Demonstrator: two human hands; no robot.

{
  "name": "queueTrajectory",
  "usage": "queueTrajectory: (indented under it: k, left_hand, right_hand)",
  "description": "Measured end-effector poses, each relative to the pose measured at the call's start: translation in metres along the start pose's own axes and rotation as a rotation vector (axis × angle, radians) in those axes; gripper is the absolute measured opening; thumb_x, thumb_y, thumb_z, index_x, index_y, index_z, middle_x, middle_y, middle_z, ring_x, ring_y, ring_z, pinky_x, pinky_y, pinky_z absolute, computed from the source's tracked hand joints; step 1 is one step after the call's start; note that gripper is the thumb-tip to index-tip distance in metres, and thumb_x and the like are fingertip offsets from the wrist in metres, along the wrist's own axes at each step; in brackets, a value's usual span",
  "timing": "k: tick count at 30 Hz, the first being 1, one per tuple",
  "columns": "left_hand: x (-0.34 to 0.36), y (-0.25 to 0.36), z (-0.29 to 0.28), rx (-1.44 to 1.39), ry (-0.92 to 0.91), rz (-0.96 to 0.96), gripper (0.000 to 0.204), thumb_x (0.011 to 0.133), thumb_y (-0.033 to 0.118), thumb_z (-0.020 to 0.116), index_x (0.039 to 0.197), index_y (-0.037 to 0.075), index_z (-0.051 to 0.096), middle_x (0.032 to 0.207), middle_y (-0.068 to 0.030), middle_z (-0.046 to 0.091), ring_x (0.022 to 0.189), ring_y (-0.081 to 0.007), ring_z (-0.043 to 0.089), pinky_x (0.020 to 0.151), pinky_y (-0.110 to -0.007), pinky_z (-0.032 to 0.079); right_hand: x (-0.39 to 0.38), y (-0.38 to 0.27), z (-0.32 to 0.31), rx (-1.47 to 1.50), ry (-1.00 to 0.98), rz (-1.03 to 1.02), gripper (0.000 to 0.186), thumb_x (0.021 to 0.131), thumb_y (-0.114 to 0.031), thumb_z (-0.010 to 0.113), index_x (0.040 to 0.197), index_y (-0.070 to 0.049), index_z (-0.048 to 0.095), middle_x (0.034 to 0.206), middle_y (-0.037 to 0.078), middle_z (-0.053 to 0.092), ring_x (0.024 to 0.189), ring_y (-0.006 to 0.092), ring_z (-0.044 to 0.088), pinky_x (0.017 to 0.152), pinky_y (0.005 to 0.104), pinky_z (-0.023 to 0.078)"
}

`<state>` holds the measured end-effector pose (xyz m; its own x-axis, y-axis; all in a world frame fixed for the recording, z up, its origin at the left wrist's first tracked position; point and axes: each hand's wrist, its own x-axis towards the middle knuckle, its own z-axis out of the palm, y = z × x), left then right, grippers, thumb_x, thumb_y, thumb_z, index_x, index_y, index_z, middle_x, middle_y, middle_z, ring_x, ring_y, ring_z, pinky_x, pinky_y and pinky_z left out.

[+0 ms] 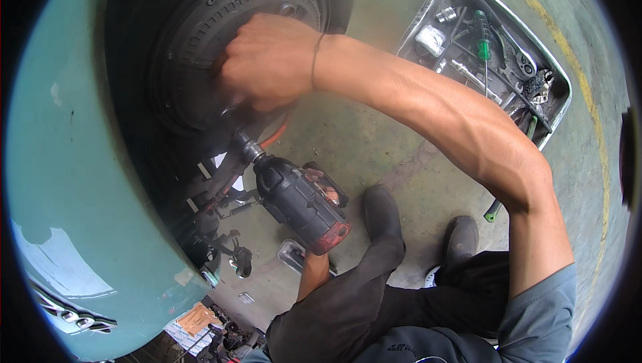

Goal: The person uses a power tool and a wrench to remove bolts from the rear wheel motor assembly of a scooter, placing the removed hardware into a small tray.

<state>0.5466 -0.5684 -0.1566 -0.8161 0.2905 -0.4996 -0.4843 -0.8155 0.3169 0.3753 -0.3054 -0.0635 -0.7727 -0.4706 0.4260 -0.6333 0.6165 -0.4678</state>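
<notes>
Fingers of left hand (pixel 330 193) wrap closed round impact wrench (pixel 297 201) beside round black cover (pixel 200 45), nose (pixel 252 150) angled at it, presumably for alignment. Right hand (pixel 271 62) curls in front; can't tell what it holds.

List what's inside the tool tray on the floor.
Inside the tool tray lie a green-handled screwdriver, a ratchet wrench and a silver socket, among other tools. The right forearm covers part of its near side, hiding whatever lies there.

And the right forearm (pixel 428 112) bars the way from dark wheel (pixel 194 55) to tray (pixel 426 11), room opening over floor (pixel 364 146) beside the impact wrench (pixel 297 196)!
</notes>
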Motion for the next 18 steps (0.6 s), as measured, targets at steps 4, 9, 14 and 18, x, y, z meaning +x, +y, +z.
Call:
queueTrajectory:
  k: [4,9,14,18]
  left_hand:
    - [-0.008,-0.003,0.006,-0.148,-0.057,-0.038,0.059,0.089,0.018,0.063,0.139,0.002,0.036,0.126,-0.0126,0.051,0.111,-0.0209,0.052,0.099,-0.035,0.041]
    - [-0.005,-0.002,0.017,-0.065,-0.141,-0.093,0.058,0.088,0.014,0.065,0.137,0.002,0.037,0.122,-0.0108,0.053,0.108,-0.0197,0.054,0.097,-0.034,0.041]
    - [0.002,-0.005,-0.017,1.322,0.103,0.521,0.051,0.084,0.014,0.069,0.127,0.002,0.045,0.114,-0.007,0.058,0.1,-0.0178,0.056,0.094,-0.036,0.041]
    - [0.002,-0.002,0.001,1.39,0.08,0.485,0.047,0.083,0.014,0.071,0.122,0.003,0.049,0.108,-0.0058,0.059,0.097,-0.0196,0.057,0.091,-0.038,0.042]
  right_hand:
    - [0.001,0.001,0.004,0.001,0.079,-0.035,0.014,0.071,-0.022,0.068,0.077,-0.01,0.07,0.072,0.011,0.068,0.077,0.0329,0.066,0.067,0.0441,0.051]
    - [-0.001,0.002,0.004,-0.005,0.123,-0.06,0.011,0.066,-0.017,0.067,0.071,-0.008,0.069,0.065,0.012,0.064,0.068,0.0341,0.064,0.062,0.0439,0.05]
    - [0.001,0.005,0.012,0.05,0.099,-0.036,0.017,0.073,-0.022,0.068,0.085,-0.01,0.071,0.076,0.011,0.069,0.08,0.0321,0.067,0.07,0.0443,0.052]
    - [0.0,0.007,0.011,0.052,0.08,-0.035,0.018,0.074,-0.023,0.068,0.086,-0.01,0.071,0.076,0.011,0.069,0.081,0.0328,0.067,0.07,0.0447,0.052]
